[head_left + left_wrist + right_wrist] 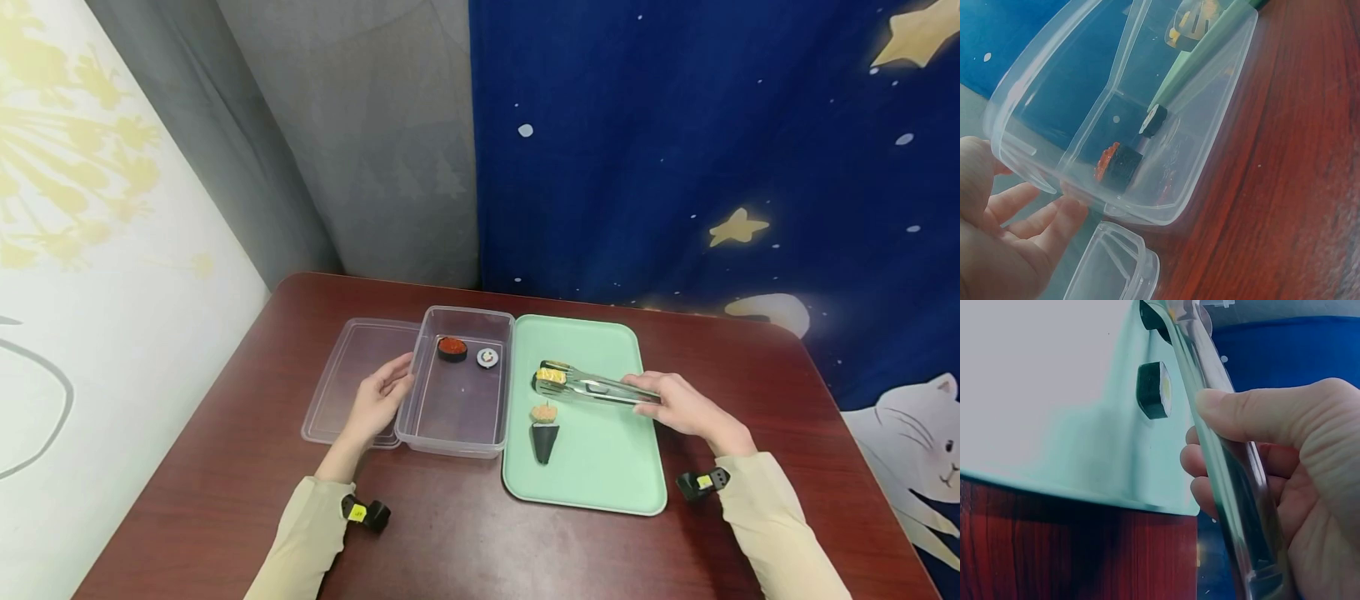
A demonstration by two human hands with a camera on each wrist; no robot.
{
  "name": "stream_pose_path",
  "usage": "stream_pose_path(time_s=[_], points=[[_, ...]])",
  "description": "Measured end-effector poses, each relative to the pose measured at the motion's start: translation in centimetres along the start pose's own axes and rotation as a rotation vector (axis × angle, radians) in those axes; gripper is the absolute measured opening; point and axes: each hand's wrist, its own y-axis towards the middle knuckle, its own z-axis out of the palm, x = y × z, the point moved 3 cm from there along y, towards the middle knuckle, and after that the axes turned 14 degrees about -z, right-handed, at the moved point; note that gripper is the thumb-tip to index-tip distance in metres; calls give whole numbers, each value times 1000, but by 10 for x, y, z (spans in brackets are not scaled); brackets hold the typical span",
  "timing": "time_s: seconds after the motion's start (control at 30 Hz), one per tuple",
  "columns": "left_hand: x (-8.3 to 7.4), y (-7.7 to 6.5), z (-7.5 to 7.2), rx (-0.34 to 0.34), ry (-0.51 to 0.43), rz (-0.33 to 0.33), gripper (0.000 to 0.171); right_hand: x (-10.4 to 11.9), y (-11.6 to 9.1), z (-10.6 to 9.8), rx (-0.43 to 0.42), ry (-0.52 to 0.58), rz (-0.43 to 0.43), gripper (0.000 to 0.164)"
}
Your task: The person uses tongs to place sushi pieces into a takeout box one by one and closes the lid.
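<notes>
My right hand grips metal tongs, thumb on one arm and fingers around the other side. Over the green tray, the tongs' tips are around a yellow-topped sushi piece. A dark-wrapped sushi roll sits beside the tongs in the right wrist view. Lower on the tray lies a black cone hand roll with a tan top. My left hand rests against the left side of a clear plastic container, fingers fairly straight beneath its rim. Inside are an orange-roe sushi piece and a small round sushi roll.
The light green tray stands right beside the container on a reddish-brown table. Partly behind my left hand, a clear lid lies left of the container. Curtains hang along the table's far edge.
</notes>
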Motion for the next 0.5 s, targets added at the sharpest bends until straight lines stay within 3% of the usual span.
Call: stream_pose_path(time_s=[0.5], points=[[2,2,0,2,-11,-2,39,2,0,-2,-30,-18,-27,41]])
